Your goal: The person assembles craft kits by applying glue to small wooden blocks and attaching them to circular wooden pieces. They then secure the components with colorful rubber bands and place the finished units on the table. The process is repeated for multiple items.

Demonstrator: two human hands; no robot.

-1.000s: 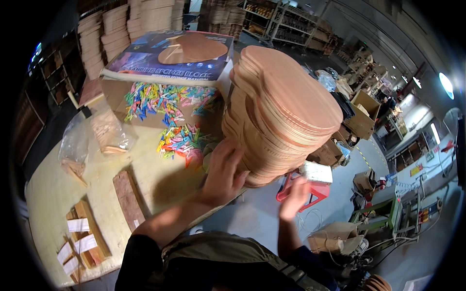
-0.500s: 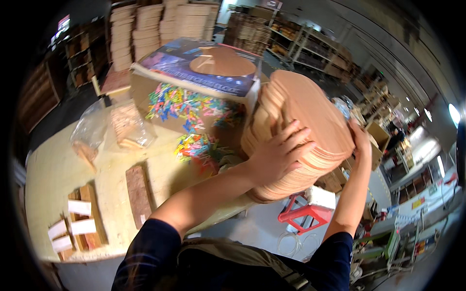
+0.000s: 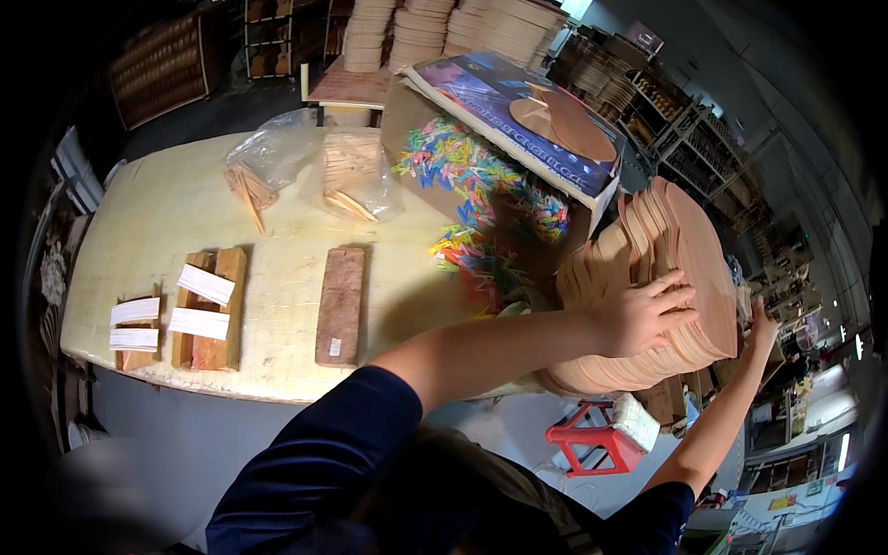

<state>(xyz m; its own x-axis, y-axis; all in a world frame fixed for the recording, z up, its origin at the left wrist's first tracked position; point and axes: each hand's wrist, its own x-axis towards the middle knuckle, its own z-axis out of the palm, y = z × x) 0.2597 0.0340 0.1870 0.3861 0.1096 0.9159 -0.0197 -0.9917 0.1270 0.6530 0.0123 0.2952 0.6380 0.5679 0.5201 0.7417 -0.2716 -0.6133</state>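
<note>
- Stack of thin wooden sheets [image 3: 689, 254]: at the right end of the counter [image 3: 287, 264].
- Left hand [image 3: 641, 316]: fingers spread against it.
- Right hand [image 3: 764, 322]: near its right side; cannot tell its grip.

The table [image 3: 282, 296] lies bright within a dark fisheye vignette.

Two hands [image 3: 638, 321]; one foreground stack [image 3: 705, 259]; two plastic bags [image 3: 289, 146]; four white pieces [image 3: 199, 324]; one red stool [image 3: 617, 441].

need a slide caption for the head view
Left hand against a stack of thin wooden sheets, beside a box and colourful clips.
</note>
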